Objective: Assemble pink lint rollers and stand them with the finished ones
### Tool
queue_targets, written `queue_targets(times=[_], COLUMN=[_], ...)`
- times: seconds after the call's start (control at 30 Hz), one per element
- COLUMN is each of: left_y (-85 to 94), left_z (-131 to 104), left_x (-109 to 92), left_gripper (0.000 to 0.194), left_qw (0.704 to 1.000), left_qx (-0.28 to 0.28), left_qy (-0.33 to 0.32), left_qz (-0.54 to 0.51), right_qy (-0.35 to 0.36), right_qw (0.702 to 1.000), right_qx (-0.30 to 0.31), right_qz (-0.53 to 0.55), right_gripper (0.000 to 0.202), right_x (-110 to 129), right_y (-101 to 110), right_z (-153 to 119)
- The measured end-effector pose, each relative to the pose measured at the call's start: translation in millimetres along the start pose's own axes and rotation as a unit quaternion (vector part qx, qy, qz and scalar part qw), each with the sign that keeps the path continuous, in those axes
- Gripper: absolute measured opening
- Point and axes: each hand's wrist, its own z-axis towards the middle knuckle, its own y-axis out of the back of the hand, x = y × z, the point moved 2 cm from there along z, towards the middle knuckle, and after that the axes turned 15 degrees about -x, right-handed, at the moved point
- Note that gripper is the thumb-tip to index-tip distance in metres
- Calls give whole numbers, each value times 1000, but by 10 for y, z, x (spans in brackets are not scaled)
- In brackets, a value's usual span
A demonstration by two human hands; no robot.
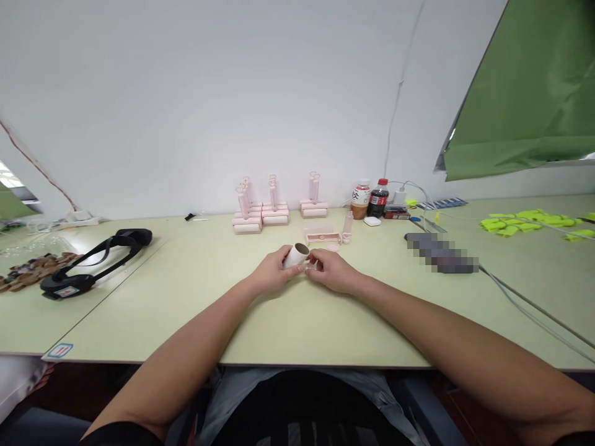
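Observation:
My left hand (274,271) is wrapped round a white paper roll (294,256), whose open hollow end tilts up and to the right. Close by on the right, my right hand (331,270) has its fingers curled together beside the roll; what they hold, if anything, is too small to make out. Just beyond my hands lie an open pink case (324,238) and an upright pale pink tube-like piece (348,228). Pink assembled pieces with upright handles stand in groups near the wall, at the left (247,224), middle (275,215) and right (314,209).
Two drink bottles (359,199) (378,198) stand at the back right, near a charger and cables. A blurred dark object (441,253) lies to the right, with yellow-green pieces (530,222) beyond. A black headset (95,263) and brown items (37,270) are at the left.

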Motion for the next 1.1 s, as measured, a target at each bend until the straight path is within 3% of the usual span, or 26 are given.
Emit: queue_targets(times=[0.17,0.47,0.93,1.1], left_y=[-25,-35,-38,-30], left_z=[-10,-21,-22,-8], left_x=[-2,-20,-6,5], left_gripper=[45,48,45,46], left_qw=[1000,1000,1000,1000], left_qx=[0,7,7,-2], left_qy=[-6,-6,0,0], left_qz=[-4,-23,-20,-24], right_qy=[9,50,32,44], right_qw=[999,998,991,997], right_qx=[-19,29,66,8], right_qz=[26,-38,-110,-65], right_gripper=[10,10,5,5], right_x=[-25,-12,66,18], right_y=[21,10,66,65], right_z=[35,12,-17,7])
